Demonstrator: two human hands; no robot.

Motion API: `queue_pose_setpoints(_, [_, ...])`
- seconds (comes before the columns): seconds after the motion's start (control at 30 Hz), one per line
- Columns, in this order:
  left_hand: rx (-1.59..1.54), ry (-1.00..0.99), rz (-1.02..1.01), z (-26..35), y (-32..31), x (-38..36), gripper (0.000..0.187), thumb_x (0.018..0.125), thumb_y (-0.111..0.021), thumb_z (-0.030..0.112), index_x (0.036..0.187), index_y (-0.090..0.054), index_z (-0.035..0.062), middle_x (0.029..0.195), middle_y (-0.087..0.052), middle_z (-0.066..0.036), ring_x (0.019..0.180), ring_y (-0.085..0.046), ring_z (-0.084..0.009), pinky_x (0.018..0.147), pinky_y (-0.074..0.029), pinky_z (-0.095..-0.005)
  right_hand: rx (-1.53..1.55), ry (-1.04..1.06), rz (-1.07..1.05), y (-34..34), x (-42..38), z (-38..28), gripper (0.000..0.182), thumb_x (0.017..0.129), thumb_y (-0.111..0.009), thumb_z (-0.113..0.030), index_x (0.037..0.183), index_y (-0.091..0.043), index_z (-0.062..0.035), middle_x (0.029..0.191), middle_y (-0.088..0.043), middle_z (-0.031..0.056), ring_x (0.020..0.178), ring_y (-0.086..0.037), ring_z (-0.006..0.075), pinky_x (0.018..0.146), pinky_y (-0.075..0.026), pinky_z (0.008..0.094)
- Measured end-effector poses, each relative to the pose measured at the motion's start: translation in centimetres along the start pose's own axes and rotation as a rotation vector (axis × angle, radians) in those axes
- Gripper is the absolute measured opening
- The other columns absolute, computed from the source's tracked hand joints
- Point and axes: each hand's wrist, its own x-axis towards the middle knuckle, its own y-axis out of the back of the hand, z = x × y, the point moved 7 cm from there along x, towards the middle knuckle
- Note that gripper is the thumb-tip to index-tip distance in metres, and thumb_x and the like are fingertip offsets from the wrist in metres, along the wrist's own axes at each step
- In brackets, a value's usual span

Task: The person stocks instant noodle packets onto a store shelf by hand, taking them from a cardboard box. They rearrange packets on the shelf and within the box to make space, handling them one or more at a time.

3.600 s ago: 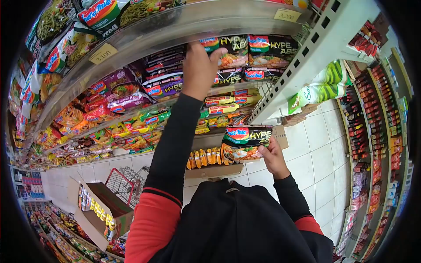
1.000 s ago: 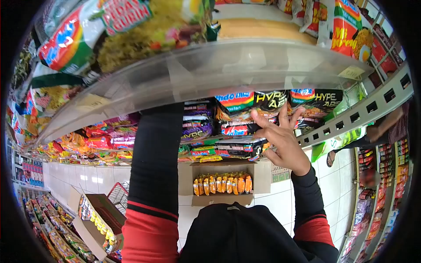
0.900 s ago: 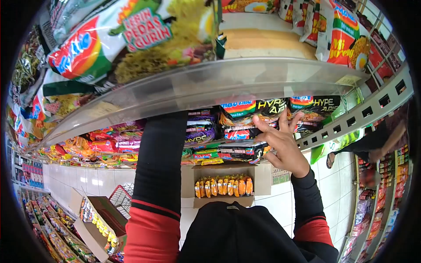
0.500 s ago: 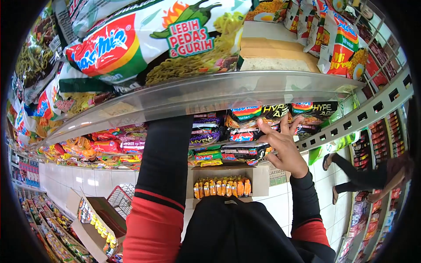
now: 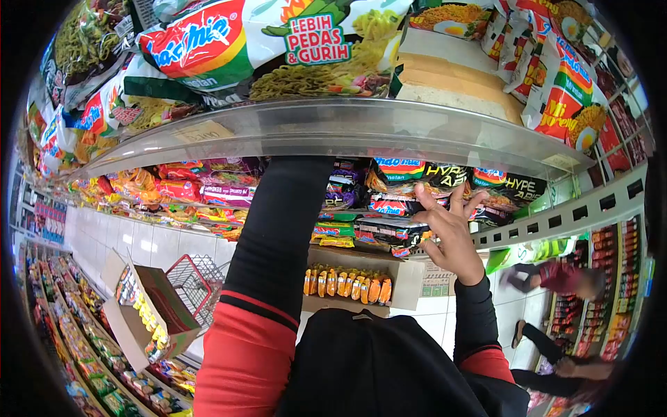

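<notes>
My left arm (image 5: pixel 285 208) reaches under the clear shelf-edge strip (image 5: pixel 306 132) into the lower shelf, beside purple noodle packets (image 5: pixel 339 196). The left hand itself is hidden inside the shelf. My right hand (image 5: pixel 450 240) is open, its fingers spread against the front of the stacked black instant noodle packets (image 5: pixel 445 174), with fingertips on or close to them. Below these, more packets (image 5: pixel 396 231) lie flat at the lower shelf's front.
Large white noodle packs (image 5: pixel 208 48) fill the shelf above. Below stands an open carton (image 5: pixel 406 281) of orange packets. At left are another open carton (image 5: pixel 167 306) and a red-rimmed basket (image 5: pixel 201 288). Two people (image 5: pixel 566 278) are in the aisle at right.
The view has shifted, so the shelf contents sit further right. My right hand stays at the black packets and my left arm stays in the shelf. A second person has appeared at right.
</notes>
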Motion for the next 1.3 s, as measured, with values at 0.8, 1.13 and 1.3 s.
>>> queue_pose_setpoints(0.8, [-1.011,0.219,0.427,8.3,-9.0,-19.1,0.077,0.082,-0.067,0.018,0.14,-0.019,0.0031,0.135,-0.04,-0.014,0.121,-0.044,-0.0263,0.106,-0.028,-0.0376,0.845,-0.257,0.305,1.0,-1.8,-4.4,0.044,0.082,-0.062,-0.014,0.118,-0.047,0.0048,0.125,-0.046,0.0237,0.122,-0.04,0.0297,0.103,-0.023,0.0405])
queue_pose_setpoints(1.13, [-0.953,0.552,0.6,6.8,-5.5,-19.0,0.055,0.089,-0.057,0.013,0.137,-0.029,0.0155,0.123,-0.048,-0.007,0.097,-0.06,-0.0174,0.065,-0.052,-0.0257,0.119,0.172,0.492,1.9,1.2,-5.5,0.048,0.086,-0.057,-0.029,0.125,-0.047,-0.0026,0.137,-0.04,0.0181,0.134,-0.026,0.0384,0.108,-0.015,0.0529])
queue_pose_setpoints(1.3, [-1.006,0.465,0.567,5.4,-5.0,-14.0,0.056,0.086,-0.06,0.008,0.135,-0.033,0.0086,0.119,-0.051,-0.007,0.094,-0.059,-0.0145,0.07,-0.052,-0.0251,-0.023,0.152,0.449,0.7,1.8,-3.5,0.037,0.077,-0.064,-0.012,0.114,-0.06,-0.0108,0.14,-0.041,0.0081,0.136,-0.021,0.039,0.108,-0.006,0.0584])
